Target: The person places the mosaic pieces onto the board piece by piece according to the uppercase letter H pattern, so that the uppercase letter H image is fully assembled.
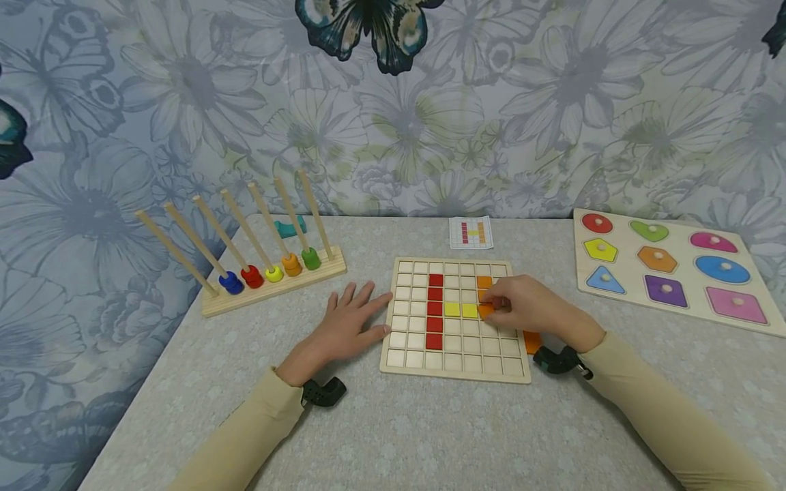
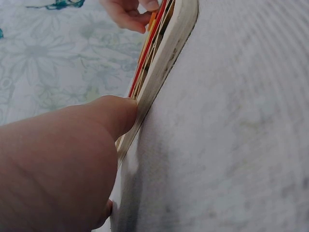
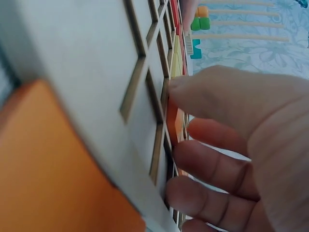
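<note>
A wooden grid board (image 1: pixel 454 367) lies on the table. In it, a column of red square tiles (image 1: pixel 434 308) stands left of two yellow tiles (image 1: pixel 460 310), with orange tiles (image 1: pixel 484 281) to their right. My right hand (image 1: pixel 534 307) pinches an orange square tile (image 3: pixel 173 118) at the grid, thumb on one side and fingers on the other; whether it sits fully in its cell cannot be told. Fingers spread, my left hand (image 1: pixel 350 327) rests on the table, its thumb (image 2: pixel 118 113) touching the board's left edge.
More orange tiles (image 1: pixel 532 342) lie by the board's right edge. Behind it is a pattern card (image 1: pixel 471 233). At left stands a peg rack (image 1: pixel 276 286) with coloured rings and a teal piece (image 1: pixel 288 227) behind it; a shape puzzle board (image 1: pixel 675 269) lies at right.
</note>
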The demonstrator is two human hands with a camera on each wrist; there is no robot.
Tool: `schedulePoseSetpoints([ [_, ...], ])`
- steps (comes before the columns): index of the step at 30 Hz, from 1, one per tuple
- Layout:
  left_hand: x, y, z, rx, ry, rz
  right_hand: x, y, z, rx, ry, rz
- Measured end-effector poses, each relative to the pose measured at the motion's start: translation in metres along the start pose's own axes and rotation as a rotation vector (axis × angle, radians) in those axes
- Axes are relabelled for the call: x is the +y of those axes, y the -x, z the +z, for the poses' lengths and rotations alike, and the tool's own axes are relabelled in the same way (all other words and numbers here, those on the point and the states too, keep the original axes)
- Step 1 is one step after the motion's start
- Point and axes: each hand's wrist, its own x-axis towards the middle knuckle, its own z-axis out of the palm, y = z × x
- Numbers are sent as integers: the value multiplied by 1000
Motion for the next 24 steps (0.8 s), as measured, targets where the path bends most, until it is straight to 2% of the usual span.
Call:
schedulePoseSetpoints([
  [6, 0, 0, -1, -2, 4, 2, 1, -1, 0, -24, 2, 17],
  [15, 0, 0, -1, -4, 3, -3, 1, -2, 0, -13, 10, 24],
  [24, 0, -1, -1, -11, -6, -10, 3, -1, -4, -20, 2, 68],
])
